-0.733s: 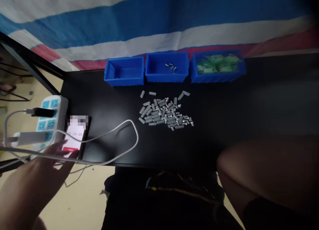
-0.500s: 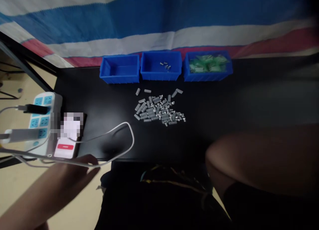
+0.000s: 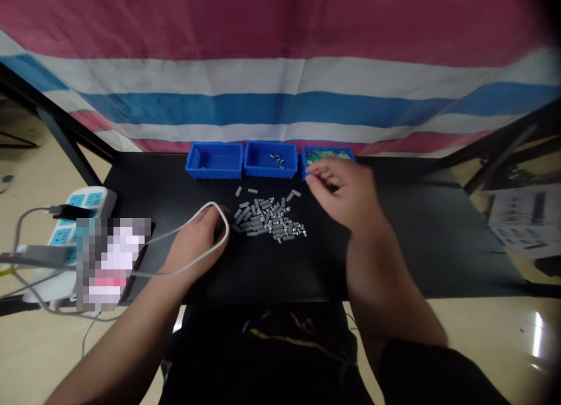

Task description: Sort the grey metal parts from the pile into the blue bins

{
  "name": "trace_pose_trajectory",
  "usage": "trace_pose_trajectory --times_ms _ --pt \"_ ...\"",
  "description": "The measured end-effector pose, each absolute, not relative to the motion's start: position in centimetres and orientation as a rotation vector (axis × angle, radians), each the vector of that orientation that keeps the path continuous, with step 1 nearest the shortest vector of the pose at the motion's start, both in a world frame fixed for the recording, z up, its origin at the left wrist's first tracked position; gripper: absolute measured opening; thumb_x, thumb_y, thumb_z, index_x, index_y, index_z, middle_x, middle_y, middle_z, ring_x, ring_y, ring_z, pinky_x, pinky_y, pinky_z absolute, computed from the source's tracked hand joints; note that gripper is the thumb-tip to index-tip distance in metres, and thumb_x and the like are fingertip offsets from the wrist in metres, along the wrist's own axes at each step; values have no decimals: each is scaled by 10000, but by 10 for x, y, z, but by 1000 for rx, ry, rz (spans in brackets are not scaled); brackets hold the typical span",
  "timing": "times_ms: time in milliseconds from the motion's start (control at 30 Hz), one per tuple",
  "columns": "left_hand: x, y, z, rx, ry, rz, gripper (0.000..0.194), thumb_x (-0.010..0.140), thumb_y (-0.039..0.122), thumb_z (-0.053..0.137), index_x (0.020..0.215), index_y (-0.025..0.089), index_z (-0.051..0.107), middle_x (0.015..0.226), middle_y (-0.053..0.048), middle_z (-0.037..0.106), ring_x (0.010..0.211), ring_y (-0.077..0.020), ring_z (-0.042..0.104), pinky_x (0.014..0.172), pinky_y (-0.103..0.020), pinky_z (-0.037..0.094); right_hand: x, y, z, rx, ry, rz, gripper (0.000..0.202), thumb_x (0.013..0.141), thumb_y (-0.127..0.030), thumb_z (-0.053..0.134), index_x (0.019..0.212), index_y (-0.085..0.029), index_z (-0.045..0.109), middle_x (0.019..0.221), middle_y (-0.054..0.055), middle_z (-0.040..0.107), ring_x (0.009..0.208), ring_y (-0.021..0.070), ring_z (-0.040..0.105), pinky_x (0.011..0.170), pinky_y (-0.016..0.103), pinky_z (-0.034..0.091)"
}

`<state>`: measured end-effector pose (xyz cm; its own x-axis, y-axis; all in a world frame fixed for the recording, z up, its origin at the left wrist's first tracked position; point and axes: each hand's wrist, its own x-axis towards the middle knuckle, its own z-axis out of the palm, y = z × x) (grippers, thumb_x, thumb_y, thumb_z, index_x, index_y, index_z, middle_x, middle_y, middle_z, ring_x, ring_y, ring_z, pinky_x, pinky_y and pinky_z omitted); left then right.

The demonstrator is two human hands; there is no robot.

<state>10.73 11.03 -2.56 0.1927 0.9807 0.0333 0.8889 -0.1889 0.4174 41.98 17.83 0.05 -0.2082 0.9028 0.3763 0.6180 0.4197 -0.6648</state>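
Note:
My left hand [image 3: 195,241] rests on the black table at the left end of a pile of grey metal cylinders and small screws [image 3: 263,221]. Its fingers are loosely curved and apart from the thumb, with nothing visible in them; a white cable [image 3: 193,265] loops across it in view. Over the near side of the right blue bin [image 3: 305,170] hovers my right hand [image 3: 344,189], slightly blurred. Its fingers are bent, thumb and fingertips a little apart, and I see nothing between them. Green-and-clear plastic packets [image 3: 328,155] lie in that bin, partly covered by the hand.
The middle blue bin [image 3: 270,172] holds a few small screws. Left of it stands another blue bin [image 3: 214,173]. A power strip [image 3: 94,200] with plugs and a phone [image 3: 116,253] occupy the table's left end. Printed sheets [image 3: 526,218] appear at far right.
My left hand has come up from below the table edge to the pile. My right hand has moved in from the lower right to the right bin. The view has tilted upward.

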Motion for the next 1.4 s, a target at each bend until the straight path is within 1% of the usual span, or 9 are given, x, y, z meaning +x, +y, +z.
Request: trace_pose_trajectory --times_ms 100,267,433,600,767,933,1100,1233,1400 --pt "117 150 -22 2279 1736 484 323 904 264 566 1217 206 618 1100 -103 677 954 -261 671 826 -358 518 414 186 -21 -1311 -1933 472 106 911 -215 622 982 -206 699 864 40 687 666 147 622 631 291 520" --pt "146 198 -38 2242 1675 725 178 864 207 582 1016 199 675 898 -58 664 782 -201 628 745 -319 483 416 197 -63 -1454 -1980 482 143 821 -151 638 948 -192 691 952 59 663 630 132 592 703 321 519" --pt "155 197 -56 2280 1367 933 144 904 220 549 982 191 666 800 -28 632 776 -181 608 745 -302 474 423 205 -79 -1484 -1937 579 176 785 -108 627 929 -193 681 927 41 671 652 127 594 682 277 502" --pt "152 189 -54 2278 1186 965 161 947 236 546 1034 184 672 817 -31 634 815 -177 621 786 -305 500 422 207 -74 -1455 -1910 535 132 764 -120 637 859 -207 666 847 15 658 639 126 573 651 263 478" --pt "161 183 -49 2198 995 1043 204 936 251 622 1128 208 674 1039 -75 689 914 -178 664 832 -309 541 405 190 -50 -1091 -1914 698 83 835 -173 636 901 -216 663 858 18 661 748 146 633 727 270 522" --pt "170 177 -54 2022 907 1111 118 930 262 654 1022 211 707 1000 -79 712 876 -174 687 783 -295 570 383 179 -42 -884 -1921 794 60 867 -174 628 899 -218 655 929 30 692 790 147 650 763 274 540" --pt "164 183 -59 1914 1089 1105 167 903 340 694 991 204 733 933 -69 739 844 -183 701 759 -289 568 387 181 -43 -960 -1957 769 53 896 -196 629 931 -208 667 868 20 669 742 131 620 713 250 503" --pt "149 200 -67 1475 1251 1368 282 842 391 751 1013 173 697 814 -41 729 727 -162 704 706 -269 568 406 184 -44 -1193 -2031 775 40 898 -237 651 899 -204 674 671 -30 600 563 98 508 564 223 393" --pt "125 222 -74 1065 1292 1749 349 728 365 843 974 158 708 880 -38 738 822 -172 735 862 -327 593 420 185 -46 -1298 -2132 917 64 879 -265 676 857 -205 671 597 -49 598 508 88 495 544 222 359"
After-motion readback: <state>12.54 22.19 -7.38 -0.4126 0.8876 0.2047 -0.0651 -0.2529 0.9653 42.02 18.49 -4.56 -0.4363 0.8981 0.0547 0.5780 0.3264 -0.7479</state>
